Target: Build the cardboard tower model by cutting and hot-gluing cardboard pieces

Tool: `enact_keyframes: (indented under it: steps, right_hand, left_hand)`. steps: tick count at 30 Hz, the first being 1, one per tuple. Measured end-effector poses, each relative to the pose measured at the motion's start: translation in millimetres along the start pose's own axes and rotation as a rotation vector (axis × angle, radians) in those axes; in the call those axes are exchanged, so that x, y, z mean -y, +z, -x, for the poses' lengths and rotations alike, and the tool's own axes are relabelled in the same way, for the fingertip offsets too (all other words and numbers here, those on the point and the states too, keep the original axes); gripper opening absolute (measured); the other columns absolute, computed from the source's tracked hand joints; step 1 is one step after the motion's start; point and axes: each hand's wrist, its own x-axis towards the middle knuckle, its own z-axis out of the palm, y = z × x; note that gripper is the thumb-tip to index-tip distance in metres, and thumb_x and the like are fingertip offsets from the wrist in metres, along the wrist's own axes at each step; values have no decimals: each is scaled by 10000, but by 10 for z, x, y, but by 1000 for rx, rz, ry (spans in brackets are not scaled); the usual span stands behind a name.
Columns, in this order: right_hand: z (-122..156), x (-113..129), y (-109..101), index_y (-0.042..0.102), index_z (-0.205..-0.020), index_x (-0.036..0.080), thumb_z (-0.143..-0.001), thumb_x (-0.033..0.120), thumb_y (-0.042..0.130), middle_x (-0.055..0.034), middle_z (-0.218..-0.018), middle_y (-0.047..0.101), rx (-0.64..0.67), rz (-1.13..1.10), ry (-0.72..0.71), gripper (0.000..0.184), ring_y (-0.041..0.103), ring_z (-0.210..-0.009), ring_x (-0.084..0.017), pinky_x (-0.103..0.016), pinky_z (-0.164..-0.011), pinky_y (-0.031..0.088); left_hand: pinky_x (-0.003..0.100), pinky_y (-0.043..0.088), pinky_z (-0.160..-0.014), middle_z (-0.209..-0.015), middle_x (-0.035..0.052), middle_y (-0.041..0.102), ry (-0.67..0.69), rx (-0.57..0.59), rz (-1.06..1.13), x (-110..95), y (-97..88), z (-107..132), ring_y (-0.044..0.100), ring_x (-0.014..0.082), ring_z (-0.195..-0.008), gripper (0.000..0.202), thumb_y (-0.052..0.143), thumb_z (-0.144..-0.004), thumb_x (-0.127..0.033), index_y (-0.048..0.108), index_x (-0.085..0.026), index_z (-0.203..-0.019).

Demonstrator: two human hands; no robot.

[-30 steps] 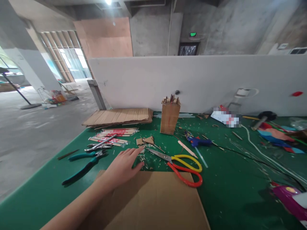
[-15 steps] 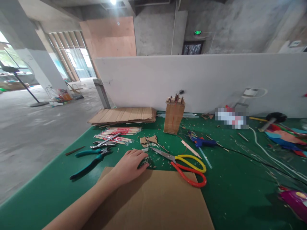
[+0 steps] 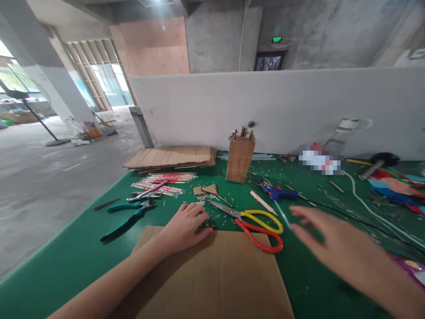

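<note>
My left hand (image 3: 187,227) lies at the far edge of a flat cardboard sheet (image 3: 212,274), fingers loosely apart and the thumb over the edge. To the right of it, scissors (image 3: 247,220) with one yellow and one red handle rest partly on the sheet, blades toward the hand. My right hand (image 3: 332,241), a little blurred, hovers over the table's right side with thumb and fingers apart, holding nothing. Nearest to its fingertips are a clear glue stick (image 3: 281,214) and a blue glue gun (image 3: 281,193).
Teal-handled pliers (image 3: 126,219) and wrapped wooden sticks (image 3: 166,182) lie at the left. Behind stand a cardboard box (image 3: 241,159) with sticks on top and a cardboard stack (image 3: 171,156). A white partition (image 3: 275,97) borders the table; a cable (image 3: 348,217) crosses the right.
My right hand has come into view from the right and reaches toward the scissors and glue gun. My left hand stays at the sheet's edge. The camera view has shifted slightly.
</note>
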Motion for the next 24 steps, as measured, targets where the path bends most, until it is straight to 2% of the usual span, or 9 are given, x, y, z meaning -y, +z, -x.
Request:
enact_keyframes:
  steps: [3, 5, 8, 10, 13, 16, 19, 22, 24]
  right_hand:
    - [35, 224, 370, 603, -1135, 239, -853, 306, 509, -86, -1053, 686, 254, 58, -184, 305, 663, -880, -265, -394, -662, 556]
    - [-13, 318, 573, 633, -1065, 203, -838, 215, 486, -107, -1013, 688, 337, 101, -273, 271, 653, -886, -277, -419, -700, 550]
    - [-93, 345, 760, 628, -1062, 133, -772, 66, 451, -144, -965, 677, 389, 199, -276, 346, 639, -890, -292, -431, -703, 541]
    - [-122, 323, 827, 609, -1088, 107, -727, 19, 426, -162, -983, 665, 367, 213, -284, 414, 625, -932, -302, -446, -748, 528]
    - [-118, 287, 877, 584, -1090, 106, -689, 48, 417, -162, -990, 651, 275, 126, -274, 439, 624, -933, -291, -453, -792, 511]
    - [-89, 278, 891, 552, -1095, 109, -651, 76, 421, -157, -956, 645, 198, 93, -203, 464, 639, -868, -285, -419, -715, 521]
    - [-86, 302, 882, 551, -1009, 141, -674, 114, 448, -137, -894, 663, 163, 130, -115, 351, 657, -752, -269, -351, -576, 499]
    - [-123, 338, 834, 536, -952, 172, -747, 238, 494, -119, -886, 686, 144, 113, 7, 219, 662, -655, -252, -308, -461, 444]
    - [-153, 348, 784, 531, -950, 188, -764, 323, 518, -112, -908, 691, 109, 52, 65, 231, 667, -670, -258, -308, -464, 445]
  left_hand:
    - [381, 377, -838, -923, 32, 610, 64, 64, 44, -156, -95, 54, 535, 212, -936, 234, 440, -880, -390, 611, -259, -969]
    - [372, 380, -818, -906, 27, 610, 89, 101, 59, -276, -126, 103, 541, 208, -900, 212, 477, -856, -396, 605, -255, -950]
    - [389, 383, -802, -942, 46, 607, 100, 132, 22, -400, -115, 140, 542, 236, -896, 316, 568, -783, -454, 587, -244, -1017]
    - [406, 384, -803, -964, 60, 606, 81, 144, -2, -421, -89, 123, 541, 258, -908, 430, 612, -733, -502, 570, -236, -1068]
    - [403, 392, -812, -984, 69, 603, 45, 174, 59, -381, -50, 59, 539, 269, -924, 578, 634, -658, -613, 563, -215, -1070]
    - [373, 407, -792, -971, 67, 598, 23, 214, 159, -324, -16, 7, 539, 266, -915, 670, 637, -589, -689, 571, -207, -1049]
    - [348, 411, -773, -954, 65, 598, -12, 235, 217, -303, -2, 4, 539, 260, -907, 660, 666, -556, -680, 584, -203, -1005]
    - [319, 416, -752, -933, 54, 604, -53, 256, 276, -321, -32, 34, 543, 244, -896, 638, 671, -544, -680, 599, -204, -964]
    - [308, 415, -733, -918, 49, 610, -72, 285, 293, -345, -90, 54, 551, 236, -877, 616, 665, -545, -684, 612, -200, -922]
